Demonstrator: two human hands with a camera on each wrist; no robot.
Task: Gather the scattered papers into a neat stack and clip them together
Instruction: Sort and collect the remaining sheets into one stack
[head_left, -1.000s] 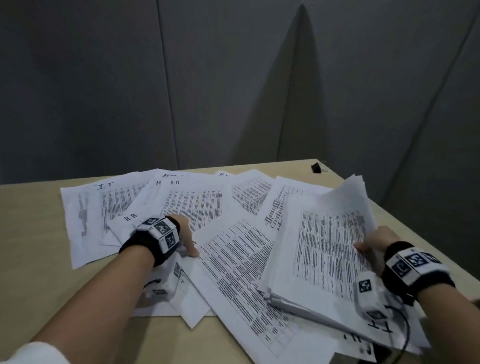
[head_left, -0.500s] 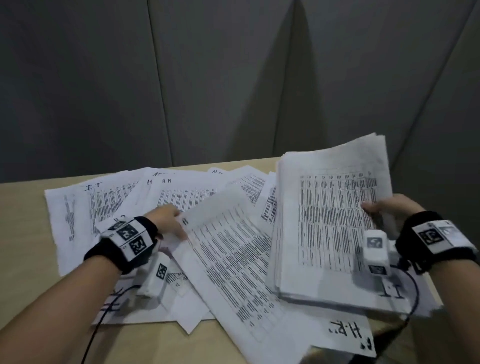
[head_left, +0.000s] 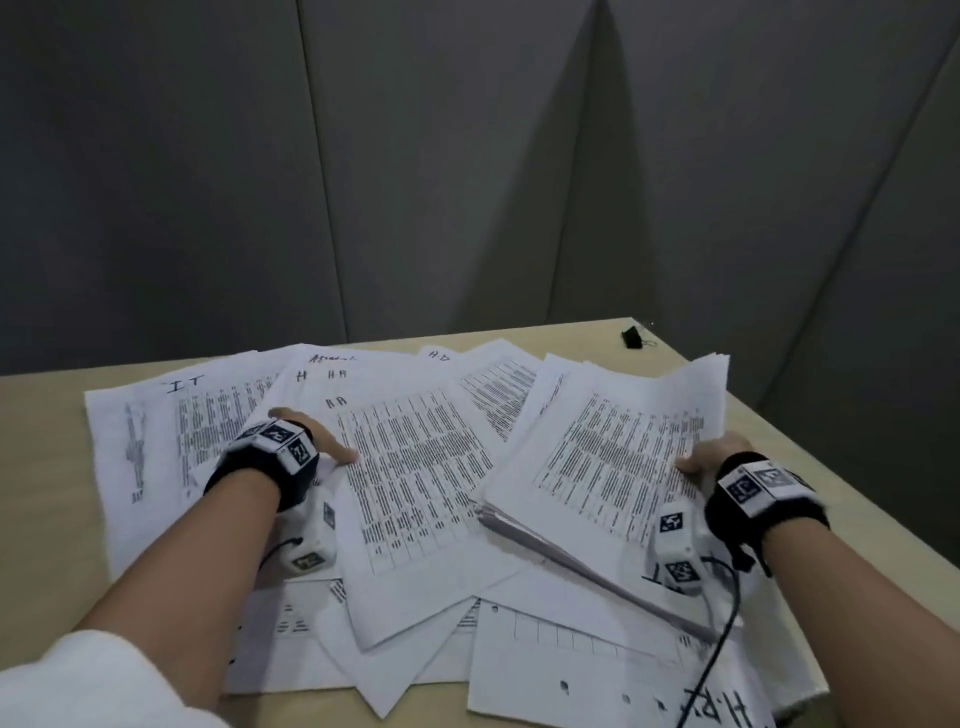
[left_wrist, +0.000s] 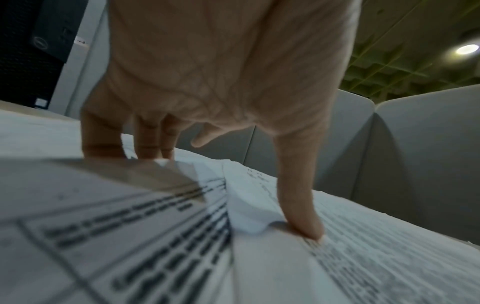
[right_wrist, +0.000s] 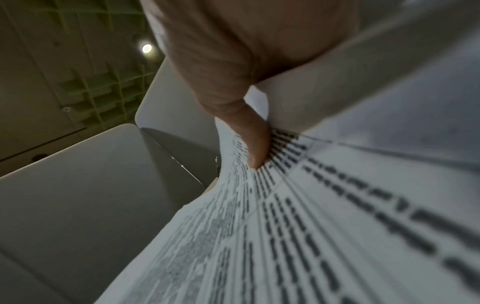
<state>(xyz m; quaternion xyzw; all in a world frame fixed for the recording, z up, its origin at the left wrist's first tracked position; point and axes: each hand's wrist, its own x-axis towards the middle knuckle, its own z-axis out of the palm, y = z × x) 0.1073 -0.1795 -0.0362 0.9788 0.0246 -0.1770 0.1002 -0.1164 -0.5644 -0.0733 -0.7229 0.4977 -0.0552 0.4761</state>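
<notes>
Currently right hand (head_left: 714, 460) pinches the gathered stack (head_left: 613, 457); left hand (head_left: 324, 447) presses a loose sheet (head_left: 415, 467) with straight fingers. Risk: stack fans out, edge-held.

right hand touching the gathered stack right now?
Touching. The right wrist view shows the right hand with its thumb pressed on the gathered stack's printed top sheet, the stack's edge tucked into the grip.

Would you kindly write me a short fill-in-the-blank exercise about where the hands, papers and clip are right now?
1. The right hand grips a thick ____ of papers.
2. The left hand rests on a printed ____ lying on the table.
3. The black binder clip lies at the table's far ____ corner, untouched.

Missing words: stack; sheet; right
</notes>
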